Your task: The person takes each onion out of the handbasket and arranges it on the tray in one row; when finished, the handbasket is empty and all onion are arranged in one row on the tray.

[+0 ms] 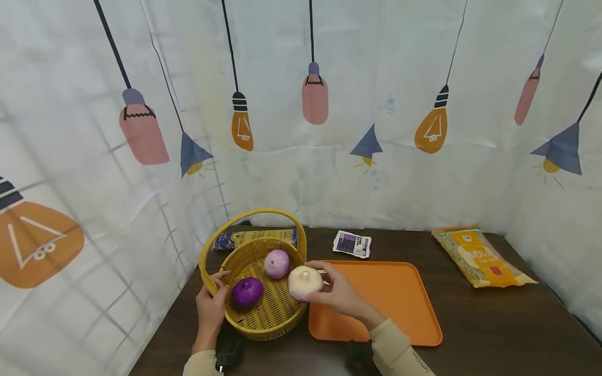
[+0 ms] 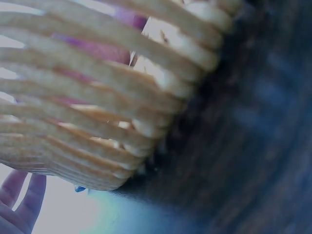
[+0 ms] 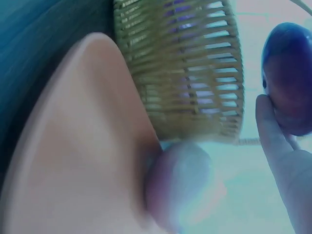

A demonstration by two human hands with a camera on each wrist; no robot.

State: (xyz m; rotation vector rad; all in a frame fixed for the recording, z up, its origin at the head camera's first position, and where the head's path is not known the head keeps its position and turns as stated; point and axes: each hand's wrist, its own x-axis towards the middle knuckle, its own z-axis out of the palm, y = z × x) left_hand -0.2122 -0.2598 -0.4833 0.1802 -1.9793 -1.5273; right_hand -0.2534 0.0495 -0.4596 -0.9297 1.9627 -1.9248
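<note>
A yellow woven basket [image 1: 270, 331] with a tall arched handle stands left of centre in the head view. My left hand [image 1: 211, 308] grips its left rim beside the handle's foot; its fingers [image 2: 31, 197] show at the lower left in the left wrist view. Inside lie a dark purple onion [image 1: 247, 292] and a paler purple onion [image 1: 276, 263]. Over the basket's right rim, my right hand [image 1: 336, 290] holds a whitish onion [image 1: 304, 282] with a purplish underside. That onion [image 3: 287, 78] looks dark in the right wrist view. A blurred round pinkish shape [image 3: 183, 187] there is unclear.
An orange tray [image 1: 400, 303] lies right of the basket, partly under my right forearm. A blue-and-yellow packet [image 1: 254, 237] is behind the basket. A small white-and-purple sachet [image 1: 352, 244] lies behind the tray, and a yellow bag [image 1: 479, 256] at the far right.
</note>
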